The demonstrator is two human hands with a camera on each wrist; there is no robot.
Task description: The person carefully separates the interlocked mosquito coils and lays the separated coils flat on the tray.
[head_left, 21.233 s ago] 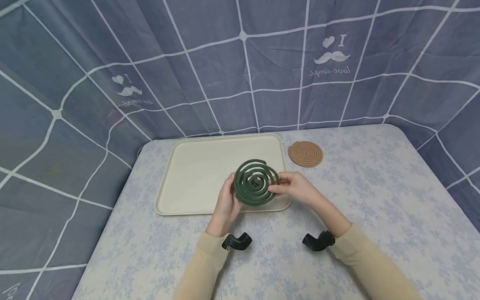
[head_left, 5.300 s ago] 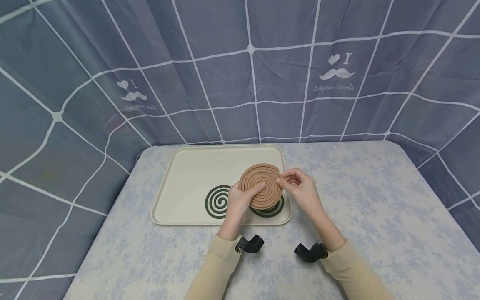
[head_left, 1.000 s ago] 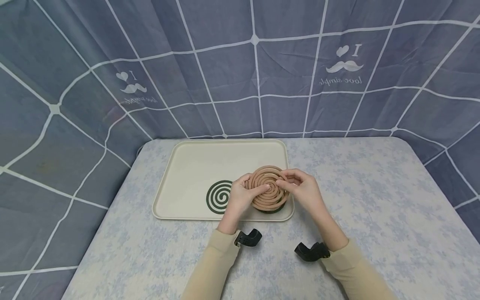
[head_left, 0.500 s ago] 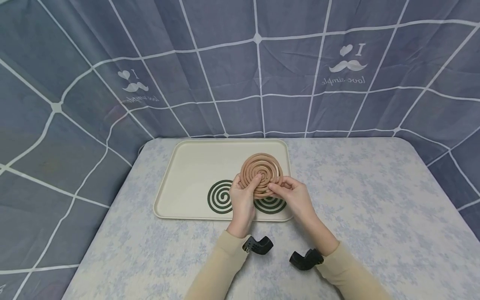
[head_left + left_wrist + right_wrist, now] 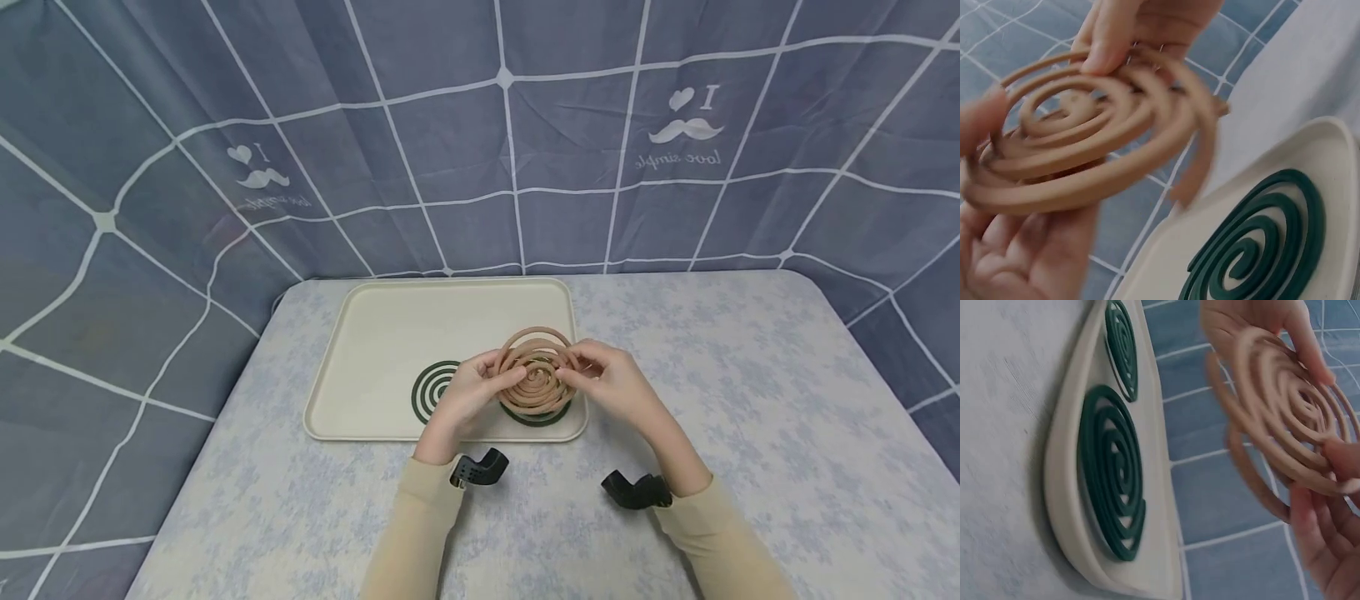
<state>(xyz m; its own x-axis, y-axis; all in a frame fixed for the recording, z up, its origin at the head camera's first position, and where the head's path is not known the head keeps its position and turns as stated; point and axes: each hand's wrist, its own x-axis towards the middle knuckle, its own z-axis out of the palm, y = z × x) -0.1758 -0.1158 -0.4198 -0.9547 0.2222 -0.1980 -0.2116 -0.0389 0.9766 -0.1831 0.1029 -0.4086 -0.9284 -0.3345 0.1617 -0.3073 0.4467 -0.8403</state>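
Both hands hold a brown mosquito coil above the right part of a cream tray. My left hand pinches its left side, thumb over the top and fingers below. On the right edge, my right hand pinches the rings between thumb and fingers. In the left wrist view the brown coil has its rings spread apart, with one outer end hanging loose. Two green mosquito coils lie flat on the tray: a left green coil, partly behind my left hand in the head view, and a right green coil beneath the brown one.
The tray's raised rim runs round it on a pale blue floral tablecloth. A blue-grey curtain with white lines stands behind and to the sides. Black wrist cameras sit on both wrists.
Earlier a green coil was in the hands; two green coils now lie on the tray. The brown coil came off the tablecloth, was compact, and now has spread rings. Just now the hands lowered slightly.
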